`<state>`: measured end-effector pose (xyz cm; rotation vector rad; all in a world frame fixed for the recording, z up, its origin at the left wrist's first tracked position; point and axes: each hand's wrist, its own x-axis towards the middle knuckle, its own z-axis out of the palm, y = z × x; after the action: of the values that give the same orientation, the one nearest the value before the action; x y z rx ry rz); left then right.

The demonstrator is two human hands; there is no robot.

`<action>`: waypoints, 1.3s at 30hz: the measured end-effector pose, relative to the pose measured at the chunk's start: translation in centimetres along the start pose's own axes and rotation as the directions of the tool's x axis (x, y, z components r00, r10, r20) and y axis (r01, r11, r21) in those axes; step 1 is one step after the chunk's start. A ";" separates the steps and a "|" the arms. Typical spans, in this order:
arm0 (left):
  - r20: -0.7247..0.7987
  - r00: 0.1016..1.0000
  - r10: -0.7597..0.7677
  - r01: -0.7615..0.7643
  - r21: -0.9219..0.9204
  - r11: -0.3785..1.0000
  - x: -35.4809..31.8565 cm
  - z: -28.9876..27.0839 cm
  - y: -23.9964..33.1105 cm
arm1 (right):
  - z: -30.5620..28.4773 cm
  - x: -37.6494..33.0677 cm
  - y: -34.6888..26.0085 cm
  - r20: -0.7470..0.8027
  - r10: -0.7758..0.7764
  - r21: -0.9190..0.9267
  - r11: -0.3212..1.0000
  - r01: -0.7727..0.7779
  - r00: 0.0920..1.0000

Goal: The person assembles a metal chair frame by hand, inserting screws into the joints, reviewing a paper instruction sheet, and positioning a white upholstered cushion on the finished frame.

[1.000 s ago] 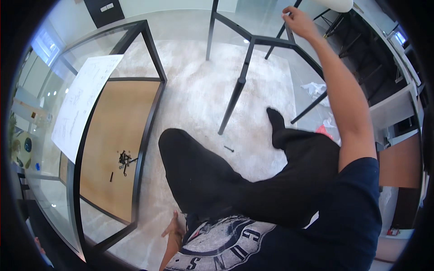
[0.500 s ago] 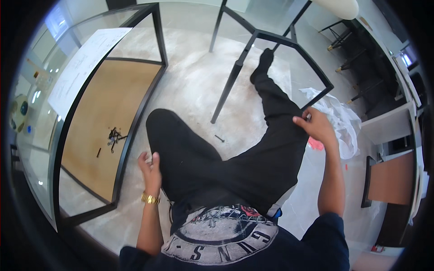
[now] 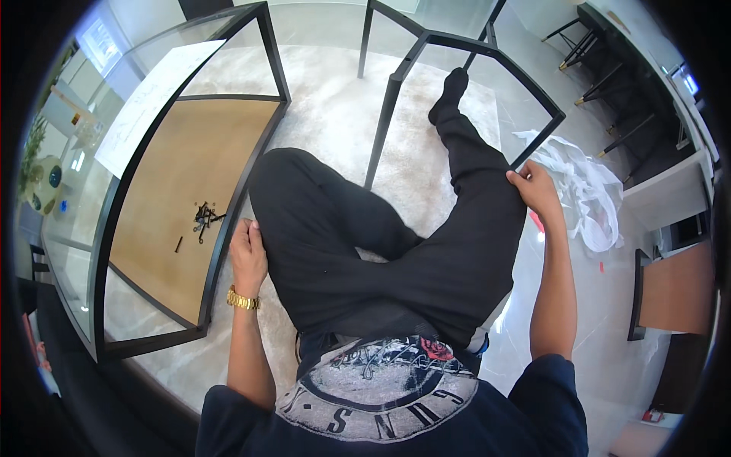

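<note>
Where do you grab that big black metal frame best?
I'd grip the frame by its slanting leg near the right hand, coming from the person's right. That leg is slim and straight, so fingers could probably wrap around it, and its middle looks uncovered.

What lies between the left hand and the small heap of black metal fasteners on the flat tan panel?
The head view shows a slim black frame bar, edging the tan panel, between the left hand and the black fasteners.
</note>
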<state>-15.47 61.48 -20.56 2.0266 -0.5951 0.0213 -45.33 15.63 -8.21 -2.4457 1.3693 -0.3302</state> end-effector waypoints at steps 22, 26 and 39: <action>0.385 0.919 0.088 0.041 -0.315 0.948 -4.1 -3.8 7.8 | 1.9 -9.4 1.1 -0.193 -0.128 0.441 0.875 0.202 0.973; 0.416 0.905 0.086 0.057 -0.321 0.945 -4.6 -3.8 9.6 | 0.7 -11.2 0.5 -0.076 -0.134 0.568 0.808 0.154 0.988; 0.499 0.864 0.072 -0.052 -0.053 0.997 -3.8 -6.5 12.0 | -3.9 -8.5 -6.0 0.001 -0.351 0.104 0.931 0.349 0.936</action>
<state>-22.34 63.59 -8.37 1.9766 -0.9772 -0.4912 -46.38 25.26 -2.74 -2.5914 0.8769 -0.4452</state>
